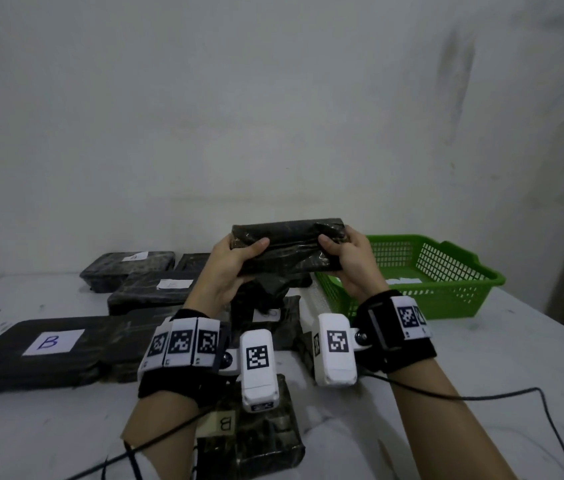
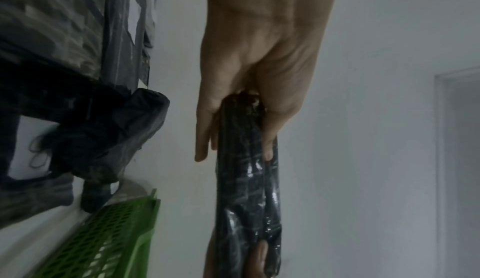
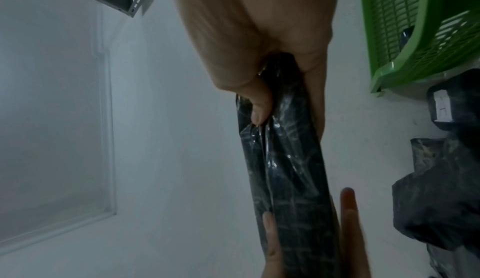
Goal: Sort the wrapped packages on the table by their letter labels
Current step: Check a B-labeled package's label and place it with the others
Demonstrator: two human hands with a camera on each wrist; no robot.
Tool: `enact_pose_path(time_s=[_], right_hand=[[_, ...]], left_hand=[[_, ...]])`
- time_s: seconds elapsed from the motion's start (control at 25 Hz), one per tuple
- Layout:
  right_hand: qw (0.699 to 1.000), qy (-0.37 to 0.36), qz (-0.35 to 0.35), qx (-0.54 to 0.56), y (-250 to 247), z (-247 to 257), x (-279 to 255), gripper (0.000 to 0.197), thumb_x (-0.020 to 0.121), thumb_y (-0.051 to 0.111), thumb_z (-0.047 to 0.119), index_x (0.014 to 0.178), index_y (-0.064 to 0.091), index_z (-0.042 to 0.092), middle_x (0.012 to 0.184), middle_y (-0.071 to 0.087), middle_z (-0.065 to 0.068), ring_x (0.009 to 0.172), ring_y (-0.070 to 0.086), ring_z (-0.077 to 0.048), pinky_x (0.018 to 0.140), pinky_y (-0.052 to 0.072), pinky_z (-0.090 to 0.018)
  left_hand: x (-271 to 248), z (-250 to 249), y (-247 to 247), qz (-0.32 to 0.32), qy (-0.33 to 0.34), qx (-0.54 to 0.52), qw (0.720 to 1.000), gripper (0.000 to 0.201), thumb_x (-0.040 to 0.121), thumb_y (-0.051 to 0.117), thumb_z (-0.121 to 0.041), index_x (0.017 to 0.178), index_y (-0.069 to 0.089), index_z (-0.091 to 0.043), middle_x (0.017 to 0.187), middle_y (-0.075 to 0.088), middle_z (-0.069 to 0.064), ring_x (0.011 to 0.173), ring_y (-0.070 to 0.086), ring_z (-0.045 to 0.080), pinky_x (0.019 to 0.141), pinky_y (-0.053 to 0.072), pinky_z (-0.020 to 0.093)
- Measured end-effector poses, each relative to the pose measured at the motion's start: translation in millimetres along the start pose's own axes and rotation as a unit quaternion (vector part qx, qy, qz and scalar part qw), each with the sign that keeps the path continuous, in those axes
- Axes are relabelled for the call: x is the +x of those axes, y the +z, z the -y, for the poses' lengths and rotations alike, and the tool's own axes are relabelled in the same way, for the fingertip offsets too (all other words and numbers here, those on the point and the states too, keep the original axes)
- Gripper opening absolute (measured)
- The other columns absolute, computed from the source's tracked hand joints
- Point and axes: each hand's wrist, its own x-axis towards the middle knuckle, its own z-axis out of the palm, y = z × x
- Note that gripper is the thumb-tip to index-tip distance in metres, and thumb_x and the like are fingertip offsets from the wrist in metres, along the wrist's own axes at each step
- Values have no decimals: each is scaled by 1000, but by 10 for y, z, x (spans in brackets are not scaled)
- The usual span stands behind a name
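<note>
White scuffed table [image 1: 481, 375] met a plain grey wall [image 1: 273, 98]. Green basket [image 1: 447, 271] sat at its right edge. Left hand [image 1: 235, 265] and right hand [image 1: 350, 261] gripped a black wrapped package [image 1: 291, 245] aloft, left of the basket; labelled packages [image 1: 48, 344] lay further left.

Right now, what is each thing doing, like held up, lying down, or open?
Held package: lifted off the table, gripped at both ends, no label showing.
Left hand: grips its left end.
Right hand: grips its right end.
Big B package: lying flat, label up.
Near B package: lying flat, label up.
Green basket: upright, open-topped.
</note>
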Motion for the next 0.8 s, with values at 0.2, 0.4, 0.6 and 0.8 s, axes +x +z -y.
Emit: enact_pose_path(time_s=[0.2,0.4,0.6,0.8], right_hand=[[998,-25,-33,-52,85,-109,54,26,86,53,-9,77,51,15,78,60,-7,73,59,-23,74,53,-40],[985,-72,-25,-157,111,-128,103,16,87,58,2,85,51,17,89,62,-6,88,60,-24,86,52,-42],[991,53,93,-77,-12,121,74,11,92,47,5,98,48,14,98,57,-6,84,60,-17,58,58,-33],[980,90,130,-124,-154,262,41,18,92,48,1,95,52,18,92,60,-4,79,61,-18,52,57,-27]], left_hand=[[48,35,-3,-60,37,-2,998,19,83,61,2,81,55,-16,82,63,3,76,61,18,59,55,31],[107,64,-43,-77,77,14,994,15,83,63,-2,85,57,-16,86,64,3,76,62,14,56,55,20],[104,-48,-125,30,37,34,998,18,87,53,-1,96,52,-16,92,61,4,88,59,20,66,55,32],[59,-83,-160,58,30,50,997,24,86,54,5,89,56,-19,90,61,2,83,61,18,60,58,25]])
